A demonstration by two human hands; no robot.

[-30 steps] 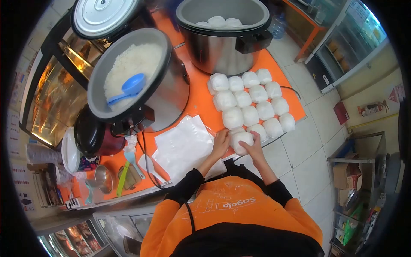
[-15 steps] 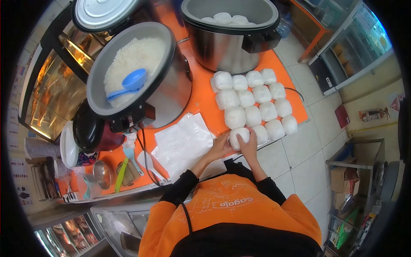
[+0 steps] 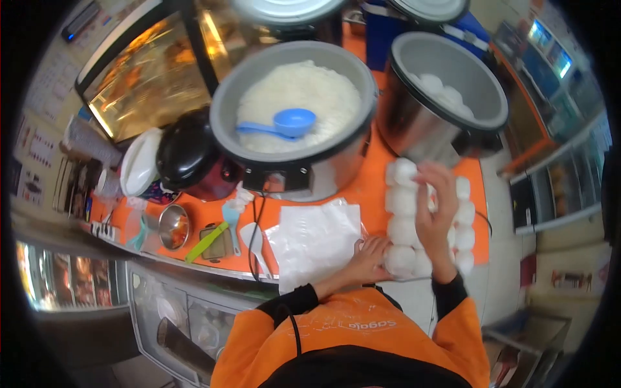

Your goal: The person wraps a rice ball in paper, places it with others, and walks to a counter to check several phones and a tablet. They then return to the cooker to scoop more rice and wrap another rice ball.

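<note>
Round white wrapped packs (image 3: 400, 231) stand in rows on the orange table (image 3: 323, 199), their contents hidden by the wrapping. My left hand (image 3: 370, 260) rests at the table's front edge, its bent fingers apart beside the nearest pack (image 3: 400, 261) of the left column. Above the rows, slightly blurred, my right hand (image 3: 438, 204) is raised with fingers apart and nothing between them; it covers part of the middle packs. Left of the packs lies a stack of white wrapping sheets (image 3: 315, 239), close to my left forearm.
A large rice cooker (image 3: 226, 123) holds white rice (image 3: 304, 90) and a blue scoop (image 3: 294, 121). Behind the rows stands another open cooker (image 3: 414, 126) with white packs inside. A metal bowl (image 3: 173, 227), green-handled tool (image 3: 207, 242) and white spatula (image 3: 255, 240) lie left; a cord crosses there.
Both hands have come off the front pack they held. The right hand has risen over the rows, and the left stays beside the pack. The view has swung left.
</note>
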